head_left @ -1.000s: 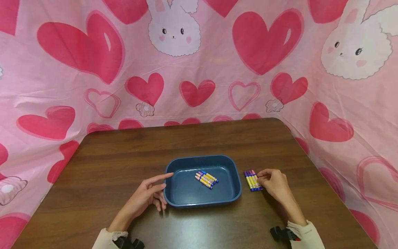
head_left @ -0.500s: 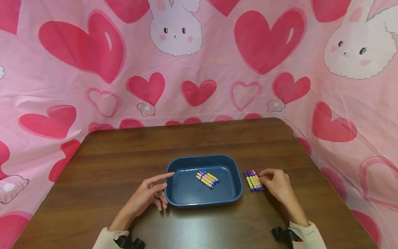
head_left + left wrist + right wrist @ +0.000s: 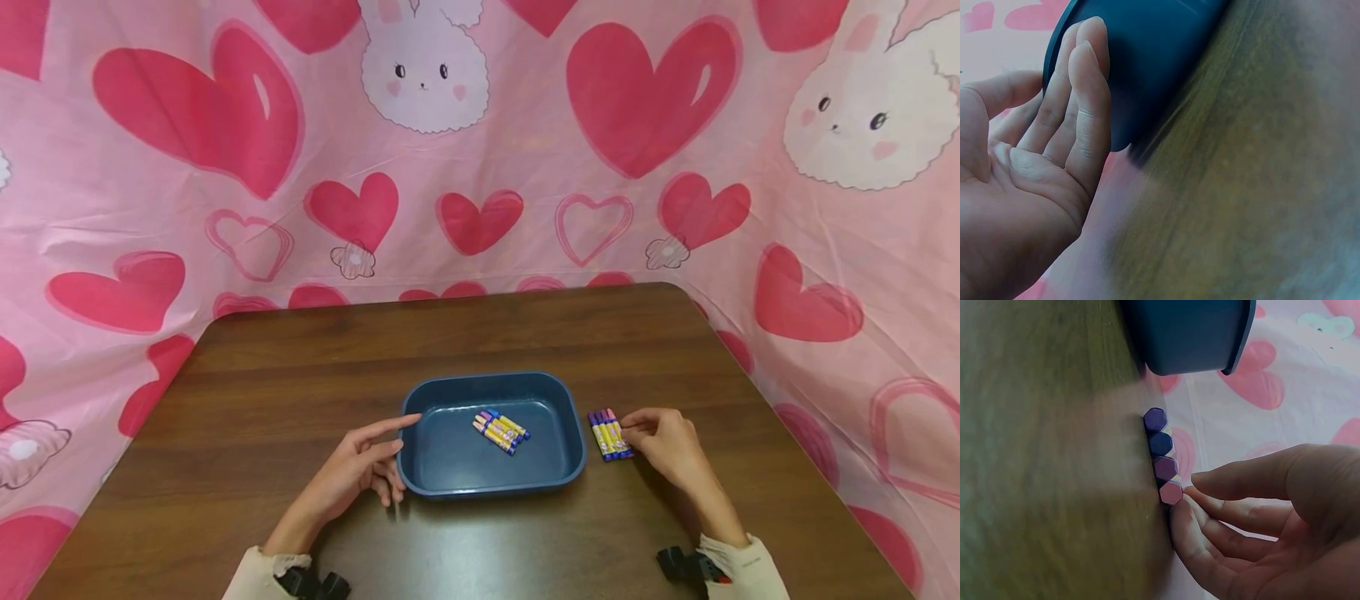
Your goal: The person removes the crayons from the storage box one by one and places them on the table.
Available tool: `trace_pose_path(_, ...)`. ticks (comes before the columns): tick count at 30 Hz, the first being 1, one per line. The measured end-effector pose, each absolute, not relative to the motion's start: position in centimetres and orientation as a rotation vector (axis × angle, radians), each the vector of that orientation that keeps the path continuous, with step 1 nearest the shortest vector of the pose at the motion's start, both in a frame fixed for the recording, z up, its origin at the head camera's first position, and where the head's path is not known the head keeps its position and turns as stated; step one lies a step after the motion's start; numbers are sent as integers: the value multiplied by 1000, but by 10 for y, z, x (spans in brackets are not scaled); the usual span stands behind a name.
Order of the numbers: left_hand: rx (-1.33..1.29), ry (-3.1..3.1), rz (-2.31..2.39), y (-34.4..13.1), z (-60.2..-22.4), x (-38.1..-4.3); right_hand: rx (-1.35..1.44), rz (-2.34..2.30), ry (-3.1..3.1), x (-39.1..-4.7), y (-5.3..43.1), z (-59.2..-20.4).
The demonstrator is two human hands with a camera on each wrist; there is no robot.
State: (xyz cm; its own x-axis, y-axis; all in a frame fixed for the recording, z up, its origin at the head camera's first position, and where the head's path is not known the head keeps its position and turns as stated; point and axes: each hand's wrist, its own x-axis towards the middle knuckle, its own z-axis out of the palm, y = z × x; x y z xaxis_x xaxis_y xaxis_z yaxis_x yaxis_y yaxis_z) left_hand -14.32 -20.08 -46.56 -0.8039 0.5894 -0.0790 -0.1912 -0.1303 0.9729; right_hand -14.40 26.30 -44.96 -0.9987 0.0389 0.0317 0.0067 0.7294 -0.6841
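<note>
On the brown surface (image 3: pixel 300 358), a blue tray (image 3: pixel 450 457) contains a cluster of crayons (image 3: pixel 500 432). Just beside the tray's right end, a row of crayons (image 3: pixel 609 436) lies flat. The left hand (image 3: pixel 360 462) is at the tray's left end, grip spread, index finger at the rim. The right hand (image 3: pixel 663 442) touches the outermost pink crayon (image 3: pixel 1171 492); whether this grip pinches it cannot be told.

Four crayons (image 3: pixel 611 435) lie right of the tray (image 3: pixel 450 461).
</note>
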Motion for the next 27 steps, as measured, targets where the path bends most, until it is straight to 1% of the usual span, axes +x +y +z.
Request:
trace_pose_path(17, 463, 1611, 1998, -201, -467, -143, -38, 1025, -2751, -142, 252, -440)
trace_pose_path(21, 455, 1611, 1994, -201, -467, -143, 12, 993, -2683, -142, 247, -431)
trace_pose_path(27, 475, 1606, 1999, -201, -464, -142, 128, 996, -2638, -143, 234, -407)
